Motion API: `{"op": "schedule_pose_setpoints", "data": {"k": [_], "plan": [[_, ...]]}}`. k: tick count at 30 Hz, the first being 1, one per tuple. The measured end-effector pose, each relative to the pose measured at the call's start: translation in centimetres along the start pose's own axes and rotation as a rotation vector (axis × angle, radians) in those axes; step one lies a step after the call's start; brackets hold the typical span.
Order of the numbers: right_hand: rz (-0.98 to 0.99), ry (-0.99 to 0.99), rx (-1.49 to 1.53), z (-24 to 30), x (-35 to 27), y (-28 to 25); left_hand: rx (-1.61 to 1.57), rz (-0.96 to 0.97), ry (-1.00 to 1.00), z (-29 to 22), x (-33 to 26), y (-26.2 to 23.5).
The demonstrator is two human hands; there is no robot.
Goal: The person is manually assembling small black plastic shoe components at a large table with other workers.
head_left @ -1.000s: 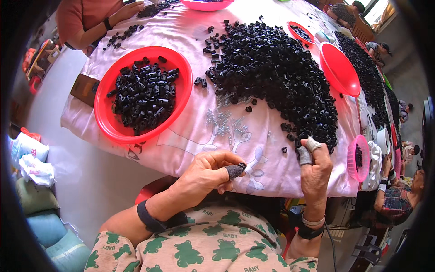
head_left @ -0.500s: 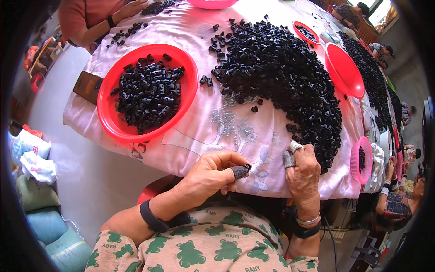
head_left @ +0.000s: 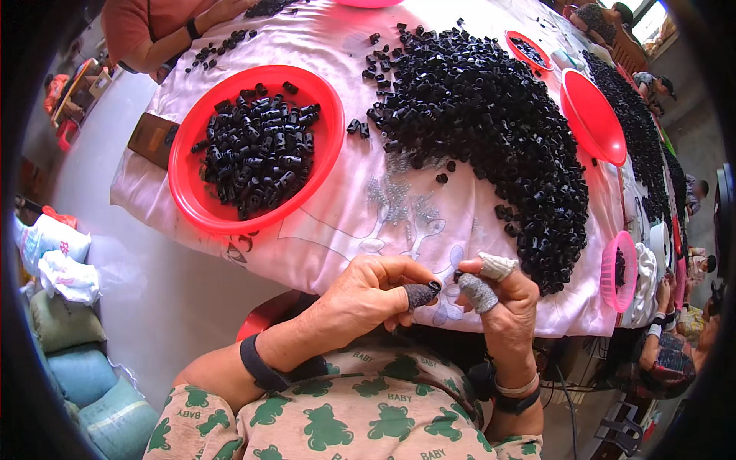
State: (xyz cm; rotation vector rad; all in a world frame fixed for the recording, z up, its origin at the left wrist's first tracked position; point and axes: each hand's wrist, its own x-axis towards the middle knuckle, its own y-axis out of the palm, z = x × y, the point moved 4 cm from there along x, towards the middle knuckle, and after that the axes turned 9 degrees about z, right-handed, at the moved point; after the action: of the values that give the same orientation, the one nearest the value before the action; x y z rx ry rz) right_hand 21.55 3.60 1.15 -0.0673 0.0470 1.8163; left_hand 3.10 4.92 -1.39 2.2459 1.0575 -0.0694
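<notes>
At the counter's near edge, the left hand [head_left: 360, 295] and right hand [head_left: 502, 295] pinch one small black plastic piece [head_left: 447, 280] between them, the round red plastic basin [head_left: 192, 199] part-filled, the big heap of black plastic pieces [head_left: 491, 130] mostly unworked.

A small black part [head_left: 435, 287] is being pinched between the left hand [head_left: 366, 295] and the right hand [head_left: 502, 303], both wearing fingertip covers, at the near edge of the cloth-covered counter [head_left: 360, 222]. A red bowl [head_left: 257, 149] and a large heap of black parts [head_left: 491, 130] are being carried on it.
</notes>
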Motion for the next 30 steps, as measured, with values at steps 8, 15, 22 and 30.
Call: {"op": "schedule_pose_setpoints", "data": {"k": [8,15,22,30], "plan": [[0.011,-0.012,0.142,-0.7,-0.4,1.4,0.014,0.013,0.043,-0.3,-0.1,0.2],[-0.006,-0.134,0.079,-0.5,-0.2,1.9,-0.038,0.005,0.050,0.0,-0.1,0.1],[0.008,-0.355,-0.459,-0.4,0.0,1.6,-0.038,-0.015,0.032,0.4,-0.1,-0.1],[0.078,-0.401,-0.568,1.3,0.0,2.5,-0.071,-0.001,0.028,0.2,-0.2,0.0]]}}
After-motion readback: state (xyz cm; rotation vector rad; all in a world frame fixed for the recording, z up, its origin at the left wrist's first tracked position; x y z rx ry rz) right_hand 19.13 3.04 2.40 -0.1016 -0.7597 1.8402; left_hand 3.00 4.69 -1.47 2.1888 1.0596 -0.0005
